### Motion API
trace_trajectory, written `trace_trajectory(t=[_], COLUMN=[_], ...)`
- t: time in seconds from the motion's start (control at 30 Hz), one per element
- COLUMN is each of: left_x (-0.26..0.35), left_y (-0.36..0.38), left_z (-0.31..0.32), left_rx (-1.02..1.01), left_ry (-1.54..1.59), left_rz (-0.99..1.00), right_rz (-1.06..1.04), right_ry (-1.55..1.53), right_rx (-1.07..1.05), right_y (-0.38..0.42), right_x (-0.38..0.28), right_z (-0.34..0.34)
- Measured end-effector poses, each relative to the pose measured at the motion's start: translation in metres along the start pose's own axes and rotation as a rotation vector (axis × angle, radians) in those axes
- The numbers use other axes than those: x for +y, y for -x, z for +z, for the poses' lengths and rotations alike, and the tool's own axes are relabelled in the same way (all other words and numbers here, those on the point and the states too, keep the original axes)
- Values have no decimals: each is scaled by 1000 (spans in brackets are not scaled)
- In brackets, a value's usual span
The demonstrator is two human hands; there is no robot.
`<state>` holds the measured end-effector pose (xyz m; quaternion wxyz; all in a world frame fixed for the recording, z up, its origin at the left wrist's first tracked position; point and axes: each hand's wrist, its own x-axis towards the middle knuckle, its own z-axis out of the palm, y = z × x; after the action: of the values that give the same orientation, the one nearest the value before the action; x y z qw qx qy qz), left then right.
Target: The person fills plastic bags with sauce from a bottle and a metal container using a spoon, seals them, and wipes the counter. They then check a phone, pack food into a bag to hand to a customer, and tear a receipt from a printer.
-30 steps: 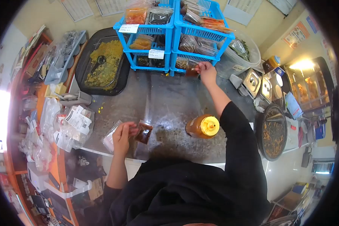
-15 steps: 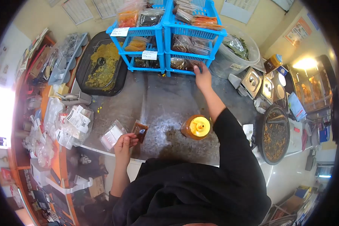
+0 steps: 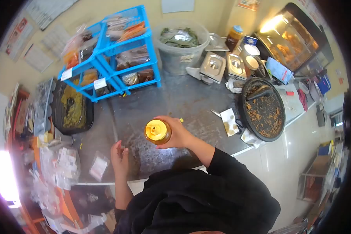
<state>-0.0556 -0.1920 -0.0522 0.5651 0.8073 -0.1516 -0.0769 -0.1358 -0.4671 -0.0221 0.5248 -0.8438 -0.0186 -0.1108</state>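
Gripping the yellow-capped bottle (image 3: 157,132) in front of the blue rack (image 3: 124,45)

We judged the bottle a soft-walled squeeze type, light in itself, its contents making most of the weight. The walls would likely give under pressure, so a firm but gentle hold around the body suited it better than a pinch at the narrow nozzle (image 3: 153,128). Any residue outside could have made it slippery; breakage seemed unlikely.

We had our right hand wrapped (image 3: 177,133) around the bottle, in front of the rack's right end. The desk (image 3: 199,101) lay below, though we could not tell whether the bottle's base touched it. Our left hand (image 3: 120,156) was open, with nothing visible in it and its fingers loosely bent, also in front of the rack and apart from the bottle. A flat clear packet (image 3: 99,167) lay beside that hand, before the rack's left part.
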Motion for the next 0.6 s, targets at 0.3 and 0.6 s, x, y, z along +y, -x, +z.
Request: trace_trajectory(t=[0.3,0.6], left_x=[-25,-11], left_y=[-2,-7], left_z=[0,-15], left_rx=[65,253], left_ry=[22,-79], left_rz=[13,-109], right_rz=[-122,223], right_ry=[-62,586], right_rx=[974,1369], right_y=[-26,-96], right_x=[-37,115], right_z=[-262,-444])
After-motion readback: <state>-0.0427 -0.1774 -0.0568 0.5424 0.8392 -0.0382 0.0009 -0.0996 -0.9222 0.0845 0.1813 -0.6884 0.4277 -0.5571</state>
